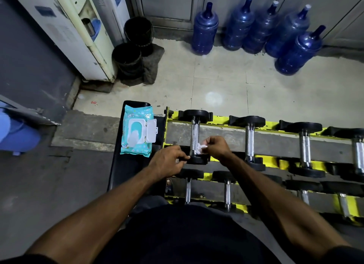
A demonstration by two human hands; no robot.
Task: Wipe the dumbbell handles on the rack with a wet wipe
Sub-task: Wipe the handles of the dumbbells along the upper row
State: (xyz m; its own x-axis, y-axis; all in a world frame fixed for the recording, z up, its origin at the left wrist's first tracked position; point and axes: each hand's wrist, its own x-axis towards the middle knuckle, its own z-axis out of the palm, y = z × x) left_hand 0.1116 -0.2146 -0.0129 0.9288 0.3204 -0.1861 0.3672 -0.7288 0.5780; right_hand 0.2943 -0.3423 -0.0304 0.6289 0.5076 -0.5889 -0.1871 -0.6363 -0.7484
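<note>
A yellow two-tier rack (220, 119) carries several black dumbbells with knurled chrome handles. The leftmost dumbbell (195, 133) on the top tier lies in front of me. My right hand (215, 145) pinches a crumpled white wet wipe (201, 148) against the near end of that handle. My left hand (167, 161) grips the dumbbell's near black head (198, 159), fingers curled over it. A teal wet wipe pack (137, 131) with its white lid flipped open lies on a black bench (118, 165) left of the rack.
More dumbbells (250, 137) line the top tier to the right, and others sit on the lower tier (227, 193). Several blue water jugs (204, 29) stand on the floor beyond. Two black bins (129, 61) and a water dispenser (78, 33) stand at the far left.
</note>
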